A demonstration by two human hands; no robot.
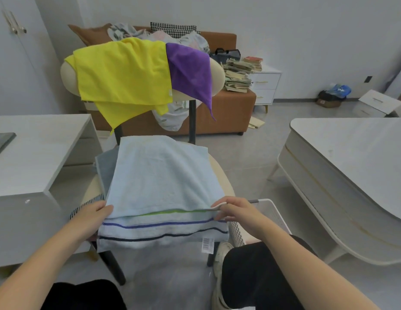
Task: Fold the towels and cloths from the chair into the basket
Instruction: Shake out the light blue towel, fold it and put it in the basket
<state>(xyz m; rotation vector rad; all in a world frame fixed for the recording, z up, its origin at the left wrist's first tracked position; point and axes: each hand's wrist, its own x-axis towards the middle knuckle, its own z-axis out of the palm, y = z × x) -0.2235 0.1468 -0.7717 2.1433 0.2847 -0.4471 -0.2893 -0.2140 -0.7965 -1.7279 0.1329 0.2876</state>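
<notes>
The task looks barely begun: both hands, left hand [92, 214] and right hand [234, 209], grip pinched on the near corners of the light blue towel [159, 175] on the chair seat [219, 173], while yellow cloth [121, 72] and purple cloth [190, 68] hang unfolded over the backrest, and the white basket [273, 211] beside the chair shows nothing inside.

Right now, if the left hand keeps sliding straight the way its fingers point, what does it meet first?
The left hand points rightward along the folded pale blue towel's near edge, so it would probably meet the right hand pinching that edge.
</notes>
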